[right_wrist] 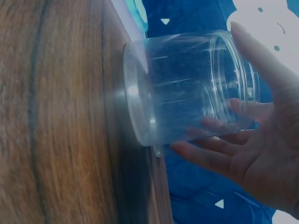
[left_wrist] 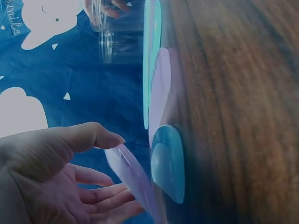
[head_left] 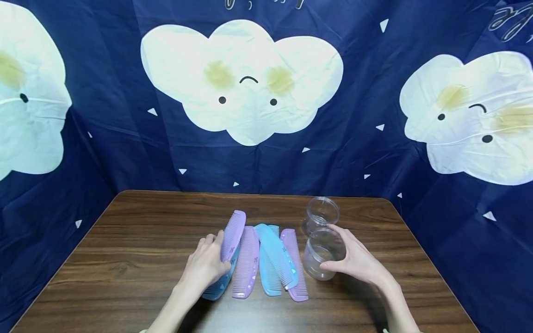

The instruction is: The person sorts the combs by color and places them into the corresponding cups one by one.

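My left hand (head_left: 205, 262) pinches a purple comb (head_left: 234, 235) between thumb and fingers, with one edge tilted up in the left wrist view. Below it lies a blue comb (left_wrist: 169, 163) on the table, partly covered in the head view. To the right are a purple comb (head_left: 246, 263), two overlapping light blue combs (head_left: 279, 259) and another purple comb (head_left: 298, 277). My right hand (head_left: 359, 259) grips a clear open-topped jar (right_wrist: 177, 88) near its rim, thumb on one side and fingers on the other. The jar stands upright.
A second clear jar (head_left: 310, 225) stands right behind the gripped one. Everything is on a brown wood-grain table (head_left: 104, 277). A dark blue cloth (head_left: 258, 162) with white clouds hangs behind the table and along both sides.
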Demonstrator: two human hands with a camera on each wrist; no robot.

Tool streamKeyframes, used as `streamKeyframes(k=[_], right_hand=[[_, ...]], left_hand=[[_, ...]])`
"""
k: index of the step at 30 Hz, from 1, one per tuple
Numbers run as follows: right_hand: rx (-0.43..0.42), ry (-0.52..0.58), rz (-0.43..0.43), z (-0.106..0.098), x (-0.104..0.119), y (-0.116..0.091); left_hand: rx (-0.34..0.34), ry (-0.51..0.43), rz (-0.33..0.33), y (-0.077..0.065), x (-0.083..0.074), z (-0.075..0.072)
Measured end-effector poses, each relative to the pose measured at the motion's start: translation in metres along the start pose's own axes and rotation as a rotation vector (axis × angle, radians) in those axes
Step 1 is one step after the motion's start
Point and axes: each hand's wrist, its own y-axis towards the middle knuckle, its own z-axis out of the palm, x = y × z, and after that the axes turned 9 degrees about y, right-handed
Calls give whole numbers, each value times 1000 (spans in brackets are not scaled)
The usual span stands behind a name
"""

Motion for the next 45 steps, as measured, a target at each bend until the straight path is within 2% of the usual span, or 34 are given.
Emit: streamKeyframes(k=[11, 25, 45], right_hand=[[-2, 6, 24, 3, -1, -5], [-1, 23, 29, 4, -1, -5], [-9, 59, -24, 16, 3, -3]], left_hand=[[-16, -86, -16, -1, -8, -4], [-68, -234, 27, 3, -27, -9], [-160, -442, 165, 13, -88, -22]])
